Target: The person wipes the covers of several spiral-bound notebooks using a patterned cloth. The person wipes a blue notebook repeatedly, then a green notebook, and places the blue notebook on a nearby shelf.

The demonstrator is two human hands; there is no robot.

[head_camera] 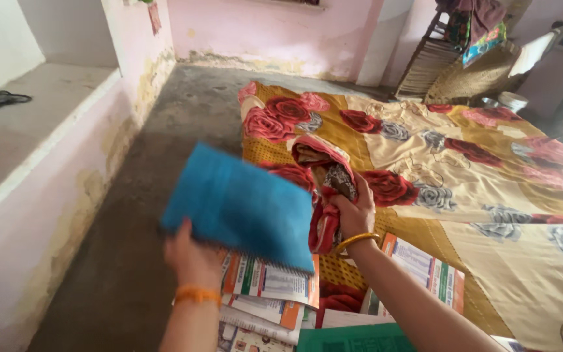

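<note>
Bare floor at 9 o'clock; my left hand point(193, 255) grips a blue notebook point(239, 205) off the book pile point(265, 303), my right hand point(353, 212) clutches the lifted floral blanket point(464, 163); books remain uncollected.

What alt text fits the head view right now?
The left hand holds up a blue notebook over a pile of books, while the right hand grips a bunched corner of a floral bedsheet spread on the floor.

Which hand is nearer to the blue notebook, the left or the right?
Left. The left hand holds the blue notebook from below at its lower edge. The right hand is just beside its right edge, gripping the lifted bedsheet.
</note>
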